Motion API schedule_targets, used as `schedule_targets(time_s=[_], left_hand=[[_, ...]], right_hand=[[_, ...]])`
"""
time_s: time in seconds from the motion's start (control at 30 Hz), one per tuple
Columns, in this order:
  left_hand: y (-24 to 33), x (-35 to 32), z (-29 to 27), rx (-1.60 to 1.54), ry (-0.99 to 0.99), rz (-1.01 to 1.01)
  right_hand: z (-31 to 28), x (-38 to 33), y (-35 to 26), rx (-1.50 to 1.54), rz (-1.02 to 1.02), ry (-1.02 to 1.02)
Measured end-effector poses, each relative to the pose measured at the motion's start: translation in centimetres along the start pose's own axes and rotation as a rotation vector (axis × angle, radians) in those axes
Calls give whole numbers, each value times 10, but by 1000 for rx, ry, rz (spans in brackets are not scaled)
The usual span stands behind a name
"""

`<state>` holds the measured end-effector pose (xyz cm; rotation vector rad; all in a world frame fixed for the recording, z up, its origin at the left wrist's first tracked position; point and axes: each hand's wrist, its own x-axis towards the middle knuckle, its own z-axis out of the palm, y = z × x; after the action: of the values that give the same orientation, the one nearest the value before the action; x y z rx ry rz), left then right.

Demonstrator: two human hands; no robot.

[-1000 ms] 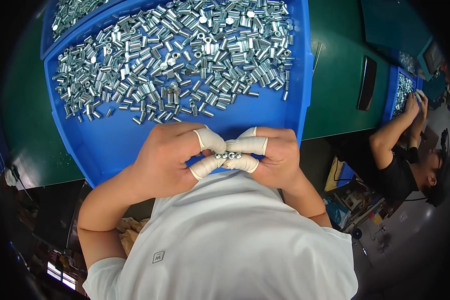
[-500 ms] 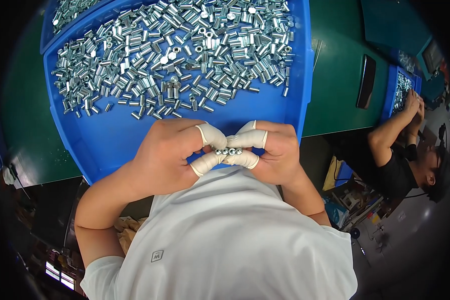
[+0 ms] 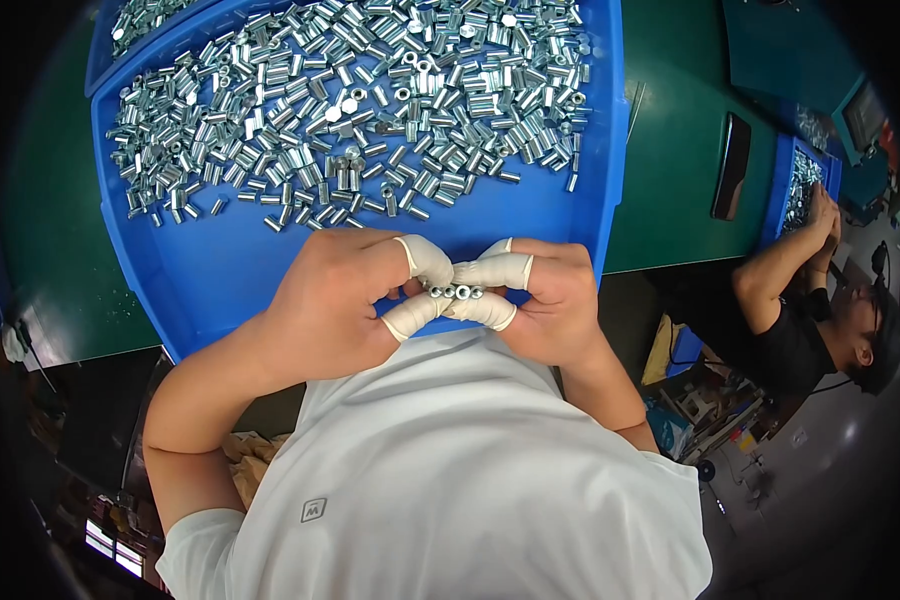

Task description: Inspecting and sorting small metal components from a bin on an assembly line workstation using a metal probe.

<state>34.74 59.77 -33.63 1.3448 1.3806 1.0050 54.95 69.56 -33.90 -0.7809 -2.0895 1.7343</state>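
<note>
My left hand (image 3: 345, 300) and my right hand (image 3: 550, 300) meet at the near edge of the blue tray, with white finger covers on thumbs and forefingers. Between their fingertips they pinch a short row of silvery tubular nuts (image 3: 463, 292), side by side, with round ends facing up toward me. Both hands are closed on this row; the fingers hide the nuts' lower parts. Beyond the hands, the blue tray (image 3: 530, 215) holds a spread heap of loose tubular nuts (image 3: 300, 160), mostly toward its far side.
A second blue bin (image 3: 98, 50) with similar nuts stands at the far left. The green table (image 3: 680, 190) carries a dark phone-like object (image 3: 732, 165) on the right. Further right, a co-worker (image 3: 800, 300) in black reaches into another blue tray (image 3: 782, 190).
The row of nuts has risen slightly and tilted between my fingertips, so one hole shows more plainly. My hands stay together in nearly the same place.
</note>
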Motion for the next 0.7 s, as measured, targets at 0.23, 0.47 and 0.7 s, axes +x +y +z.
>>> schedule_targets(time_s=[0.23, 0.47, 0.7], left_hand=[[1, 1, -2, 18, -13, 18], [3, 0, -3, -23, -38, -59], [1, -1, 1, -116, -28, -75]], right_hand=[[-1, 2, -1, 11, 1, -13], [-4, 2, -2, 17, 57, -50], [-6, 1, -3, 90, 106, -79]])
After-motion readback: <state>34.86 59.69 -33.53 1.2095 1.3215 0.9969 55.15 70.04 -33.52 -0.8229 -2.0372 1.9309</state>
